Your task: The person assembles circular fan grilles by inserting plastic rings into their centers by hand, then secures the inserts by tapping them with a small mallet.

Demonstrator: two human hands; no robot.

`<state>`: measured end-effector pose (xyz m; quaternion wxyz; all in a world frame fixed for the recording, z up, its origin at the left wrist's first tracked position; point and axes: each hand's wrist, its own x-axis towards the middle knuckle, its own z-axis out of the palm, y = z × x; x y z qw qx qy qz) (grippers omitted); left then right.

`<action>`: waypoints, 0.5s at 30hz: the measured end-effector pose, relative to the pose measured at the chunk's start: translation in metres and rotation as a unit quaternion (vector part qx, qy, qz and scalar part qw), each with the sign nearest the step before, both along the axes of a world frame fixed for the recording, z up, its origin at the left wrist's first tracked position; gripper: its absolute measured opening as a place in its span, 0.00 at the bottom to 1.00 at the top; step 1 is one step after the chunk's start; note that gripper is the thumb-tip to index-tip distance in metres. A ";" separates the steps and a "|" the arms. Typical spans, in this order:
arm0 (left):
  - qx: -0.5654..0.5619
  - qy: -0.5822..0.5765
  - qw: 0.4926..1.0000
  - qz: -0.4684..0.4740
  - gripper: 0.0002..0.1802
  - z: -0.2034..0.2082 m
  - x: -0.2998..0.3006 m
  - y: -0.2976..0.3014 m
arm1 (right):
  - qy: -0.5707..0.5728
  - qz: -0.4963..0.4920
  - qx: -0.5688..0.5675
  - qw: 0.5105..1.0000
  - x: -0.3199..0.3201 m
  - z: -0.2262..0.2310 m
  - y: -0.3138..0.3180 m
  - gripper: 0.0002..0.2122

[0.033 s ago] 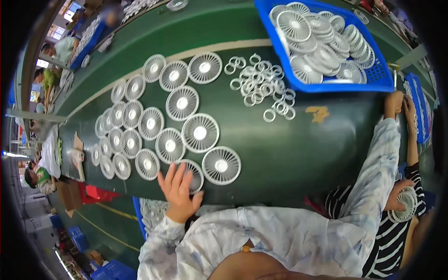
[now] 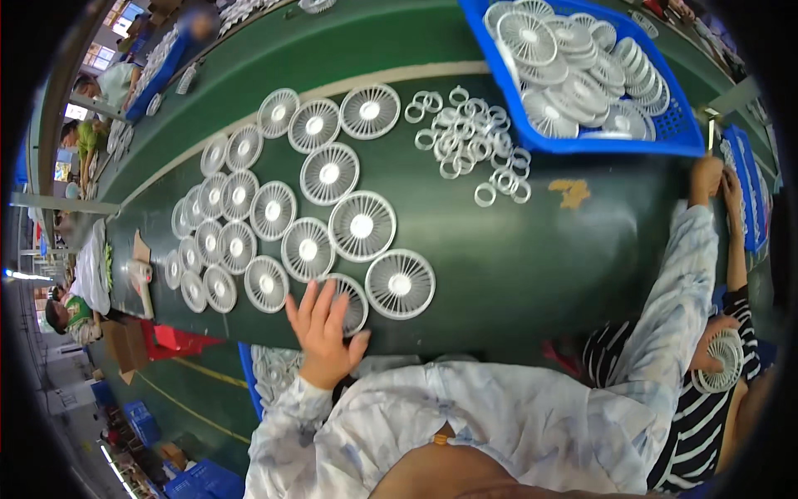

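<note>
My left hand (image 2: 322, 337) is open, fingers spread, at the near edge of the green table. Its fingertips lie over or beside a white round spoked disc (image 2: 356, 303), which it partly covers; firm contact cannot be made out. Several more such discs, each with a bright round centre, lie flat in loose rows ahead and to the left, among them a large disc (image 2: 400, 284) just right of the hand. My right arm reaches far out to the right. There my right hand (image 2: 706, 176) is closed beside an upright metal piece (image 2: 711, 133); what it grips is hidden.
A blue basket (image 2: 607, 148) heaped with white discs stands at the far right. Small white rings (image 2: 478, 151) lie piled left of it. Close on my right, a person in striped clothing holds a spoked disc (image 2: 725, 363). A crate (image 2: 251, 378) sits below the table's edge.
The view has shifted slightly, so the table and discs appear a little higher. Both hands keep about the same places and poses.
</note>
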<state>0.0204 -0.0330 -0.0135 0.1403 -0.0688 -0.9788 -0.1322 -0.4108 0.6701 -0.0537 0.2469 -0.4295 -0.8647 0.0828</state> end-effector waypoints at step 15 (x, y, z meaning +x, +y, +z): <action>0.017 0.008 0.994 -0.111 0.37 0.013 -0.019 0.031 | 0.135 0.573 -0.101 0.802 0.248 0.124 -0.343 0.10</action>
